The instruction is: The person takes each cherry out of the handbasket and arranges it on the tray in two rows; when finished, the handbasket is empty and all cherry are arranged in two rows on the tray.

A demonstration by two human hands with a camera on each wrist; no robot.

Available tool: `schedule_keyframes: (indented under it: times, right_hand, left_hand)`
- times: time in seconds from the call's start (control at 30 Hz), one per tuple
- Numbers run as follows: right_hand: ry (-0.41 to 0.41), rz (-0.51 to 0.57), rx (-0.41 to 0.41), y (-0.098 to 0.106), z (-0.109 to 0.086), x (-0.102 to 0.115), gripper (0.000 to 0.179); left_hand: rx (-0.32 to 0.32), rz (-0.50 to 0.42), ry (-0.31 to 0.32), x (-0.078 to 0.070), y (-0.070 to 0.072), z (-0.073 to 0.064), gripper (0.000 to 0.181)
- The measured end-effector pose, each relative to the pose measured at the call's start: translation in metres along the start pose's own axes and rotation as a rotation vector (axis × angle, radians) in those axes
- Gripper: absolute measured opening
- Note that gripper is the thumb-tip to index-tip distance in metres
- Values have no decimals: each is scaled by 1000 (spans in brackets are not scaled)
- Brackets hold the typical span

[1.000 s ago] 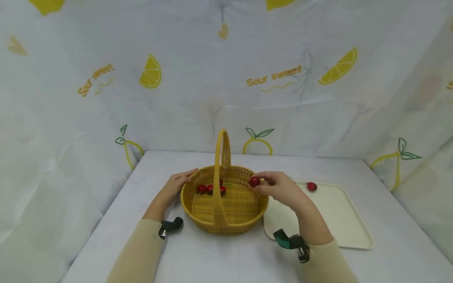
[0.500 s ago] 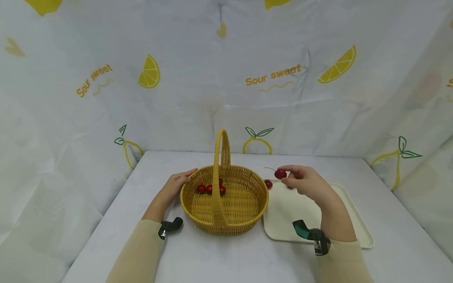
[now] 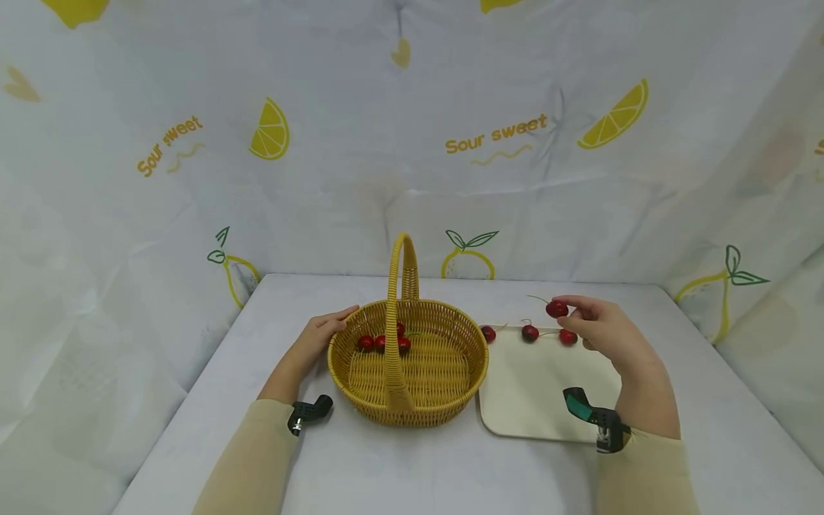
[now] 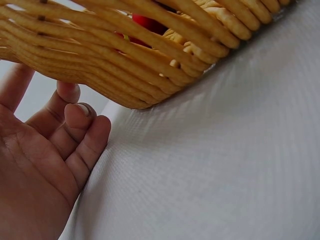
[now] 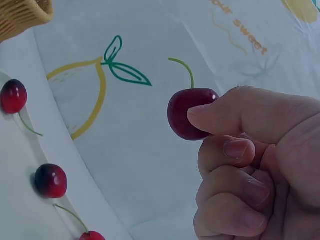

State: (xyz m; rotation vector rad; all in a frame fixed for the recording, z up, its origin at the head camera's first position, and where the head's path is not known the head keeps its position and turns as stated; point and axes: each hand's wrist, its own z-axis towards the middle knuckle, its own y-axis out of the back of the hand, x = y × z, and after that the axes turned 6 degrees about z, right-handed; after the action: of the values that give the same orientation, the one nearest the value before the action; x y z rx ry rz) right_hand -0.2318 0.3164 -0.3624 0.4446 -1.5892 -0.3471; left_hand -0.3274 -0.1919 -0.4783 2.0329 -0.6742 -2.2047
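Note:
Between the thumb and forefinger of my right hand a dark red cherry is pinched, its green stem sticking up. It hangs above the back edge of a cream tray. Three cherries lie along that edge: one beside the basket, a middle cherry and a right cherry. My left hand touches the left rim of a yellow wicker basket; its lower fingers hang loosely curled in the left wrist view. Several red cherries lie in the basket's left half, partly behind the handle.
The tall arched handle stands up across the middle of the basket. The tray sits right against the basket's right side on a white-covered table. A white lemon-print cloth hangs behind and at both sides.
My right hand has moved right with the cherry, from over the basket's right rim to above the tray's back edge, bringing the tray's cherries into sight. My left hand stays put.

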Motion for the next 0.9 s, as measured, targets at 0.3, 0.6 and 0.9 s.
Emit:
schedule_keyframes:
  times: [0.3,0.6,0.9]
  right_hand:
    - [-60,-64,9,22,16,-31,58]
    - [-105,-134,-7,61,18,-66,61]
    - [-191,-138,-1,74,31,-101,60]
  left_hand:
    - [0,9,15,3,-1,1,53]
    - [16,12,-17,-4,-4,-1,51]
    - [19,-3,9,0,0,-1,51]
